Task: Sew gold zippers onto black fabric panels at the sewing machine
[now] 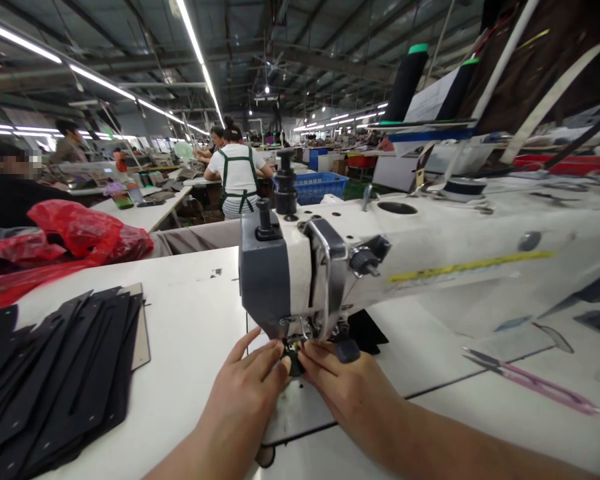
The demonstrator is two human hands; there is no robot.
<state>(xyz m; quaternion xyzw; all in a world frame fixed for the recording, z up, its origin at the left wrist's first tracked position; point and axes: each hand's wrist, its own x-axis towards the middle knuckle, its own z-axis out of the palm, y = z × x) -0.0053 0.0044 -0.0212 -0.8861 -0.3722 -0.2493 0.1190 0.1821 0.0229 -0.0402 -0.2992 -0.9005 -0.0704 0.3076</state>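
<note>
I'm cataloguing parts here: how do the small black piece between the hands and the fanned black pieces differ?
The small black piece sits below the machine head, between the left hand and right hand; the fanned black pieces lie apart from both hands.
The small black piece shows as one short bit; the fanned black pieces are long and overlapping.
Both are black.

Room on your left
You can cross the table [185, 327] between stack [75, 373] and left hand [243, 390]; the machine [425, 247] blocks you ahead, scissors [517, 371] at right.
</note>
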